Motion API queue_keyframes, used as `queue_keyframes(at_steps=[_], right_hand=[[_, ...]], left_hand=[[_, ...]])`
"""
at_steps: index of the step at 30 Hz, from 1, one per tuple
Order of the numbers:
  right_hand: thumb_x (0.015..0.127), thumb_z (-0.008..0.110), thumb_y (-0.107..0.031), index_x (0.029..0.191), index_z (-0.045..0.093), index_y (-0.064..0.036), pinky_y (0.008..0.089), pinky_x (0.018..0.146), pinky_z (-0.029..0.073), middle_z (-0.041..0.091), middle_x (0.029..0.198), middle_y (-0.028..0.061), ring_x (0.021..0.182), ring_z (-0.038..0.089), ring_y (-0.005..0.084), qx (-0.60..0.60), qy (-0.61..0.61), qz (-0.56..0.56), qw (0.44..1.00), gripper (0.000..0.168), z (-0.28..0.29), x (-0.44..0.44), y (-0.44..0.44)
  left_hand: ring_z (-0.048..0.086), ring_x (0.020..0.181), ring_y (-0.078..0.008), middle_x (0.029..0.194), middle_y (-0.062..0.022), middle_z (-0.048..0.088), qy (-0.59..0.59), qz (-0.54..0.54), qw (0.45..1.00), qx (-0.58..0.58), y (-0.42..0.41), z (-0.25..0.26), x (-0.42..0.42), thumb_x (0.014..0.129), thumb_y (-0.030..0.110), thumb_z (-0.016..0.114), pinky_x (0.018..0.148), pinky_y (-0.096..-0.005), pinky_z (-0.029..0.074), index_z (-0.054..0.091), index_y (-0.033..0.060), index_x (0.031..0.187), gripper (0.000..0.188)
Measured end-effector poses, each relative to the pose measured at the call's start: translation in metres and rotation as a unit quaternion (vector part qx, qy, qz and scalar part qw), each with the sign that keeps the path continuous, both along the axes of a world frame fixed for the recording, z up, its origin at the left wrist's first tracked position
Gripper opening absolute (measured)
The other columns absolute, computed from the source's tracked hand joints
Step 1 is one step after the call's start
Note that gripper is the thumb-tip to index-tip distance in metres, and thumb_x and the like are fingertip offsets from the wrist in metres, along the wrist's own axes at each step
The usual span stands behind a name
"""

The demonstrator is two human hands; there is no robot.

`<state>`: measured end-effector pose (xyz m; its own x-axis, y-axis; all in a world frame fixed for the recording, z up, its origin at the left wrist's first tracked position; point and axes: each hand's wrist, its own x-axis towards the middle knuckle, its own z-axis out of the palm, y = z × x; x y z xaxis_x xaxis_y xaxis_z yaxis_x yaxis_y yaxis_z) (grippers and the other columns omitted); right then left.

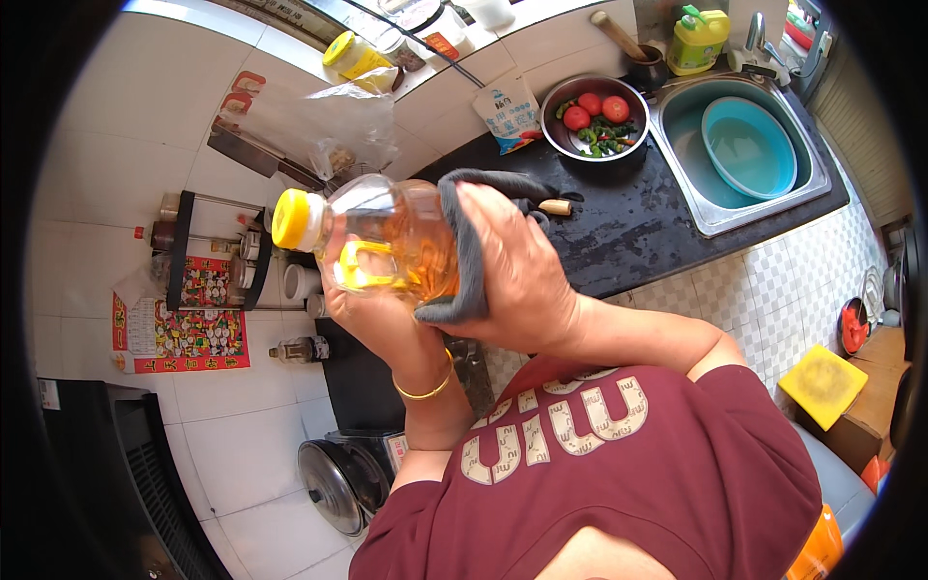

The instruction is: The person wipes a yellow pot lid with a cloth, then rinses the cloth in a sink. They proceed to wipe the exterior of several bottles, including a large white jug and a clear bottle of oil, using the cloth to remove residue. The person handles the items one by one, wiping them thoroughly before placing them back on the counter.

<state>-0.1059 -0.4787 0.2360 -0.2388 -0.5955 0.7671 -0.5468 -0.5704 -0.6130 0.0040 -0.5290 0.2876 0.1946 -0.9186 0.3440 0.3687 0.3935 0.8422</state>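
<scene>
A clear plastic oil bottle [424, 235] with a yellow cap [291, 219] and a yellow handle [360, 265] is held up in front of my chest. It lies nearly sideways, cap to the left, with amber liquid inside. My left hand [366, 308], a gold bangle at its wrist, grips the bottle from below near the handle. A dark grey cloth [467, 246] is pressed around the bottle's base by my right hand [518, 268]. The cloth and hand hide that end.
Behind the bottle runs a black countertop [623, 217] with a metal bowl [596, 154] of tomatoes and green peppers, and a starch packet [509, 114]. A sink [714, 217] holds a blue basin [750, 148]. A wall rack [217, 250] and lidded pot [332, 487] are left.
</scene>
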Motion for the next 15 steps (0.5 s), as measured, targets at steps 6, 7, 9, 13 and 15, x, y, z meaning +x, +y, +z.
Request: queue_keyframes(at_steps=[6,7,9,13,15], right_hand=[[0.061,0.089,-0.035,0.126,0.049,0.002,0.0365,0.096,0.046,0.059,0.117,0.0179,0.109,0.058,0.0297,0.181,-0.06,0.342,0.92,0.084,0.03,-0.055,-0.027],[0.064,0.087,-0.034,0.122,0.052,0.001,0.0345,0.093,0.048,0.063,0.113,0.0162,0.105,0.061,0.0255,0.203,-0.083,0.438,0.872,0.076,0.033,-0.065,-0.033],[0.064,0.088,-0.03,0.123,0.051,0.001,0.0323,0.091,0.049,0.065,0.108,0.0109,0.1,0.061,0.019,0.236,-0.092,0.482,0.839,0.076,0.02,-0.069,-0.048],[0.064,0.088,-0.029,0.125,0.049,0.0,0.0321,0.092,0.048,0.064,0.109,0.009,0.101,0.06,0.0183,0.263,-0.122,0.549,0.784,0.078,0.019,-0.076,-0.055],[0.066,0.087,-0.03,0.126,0.049,-0.001,0.0323,0.093,0.048,0.063,0.11,0.008,0.102,0.059,0.0189,0.215,-0.139,0.579,0.774,0.077,-0.001,-0.069,-0.065]], left_hand=[[0.062,0.098,-0.016,0.111,-0.0094,0.065,-0.109,-0.032,0.994,-0.002,-0.012,-0.009,0.02,0.089,0.0,0.06,0.087,-0.0292,0.051,0.065,-0.0049,0.114,0.026],[0.062,0.097,-0.0155,0.111,-0.0093,0.065,-0.101,-0.05,0.994,0.014,-0.013,-0.007,0.019,0.089,0.001,0.06,0.087,-0.0287,0.051,0.065,-0.0051,0.114,0.026],[0.063,0.095,-0.0144,0.11,-0.009,0.066,-0.085,-0.081,0.992,0.047,-0.015,-0.001,0.015,0.09,0.002,0.06,0.085,-0.0278,0.051,0.065,-0.0056,0.114,0.026],[0.066,0.088,-0.0194,0.106,-0.0146,0.064,-0.061,-0.18,0.977,0.092,-0.034,0.0,0.023,0.097,0.017,0.055,0.077,-0.0313,0.057,0.052,-0.0056,0.128,0.038],[0.067,0.09,-0.0205,0.108,-0.0163,0.065,-0.007,-0.324,0.94,0.108,-0.037,0.003,0.024,0.097,0.018,0.054,0.078,-0.0323,0.057,0.05,-0.0098,0.128,0.042]])
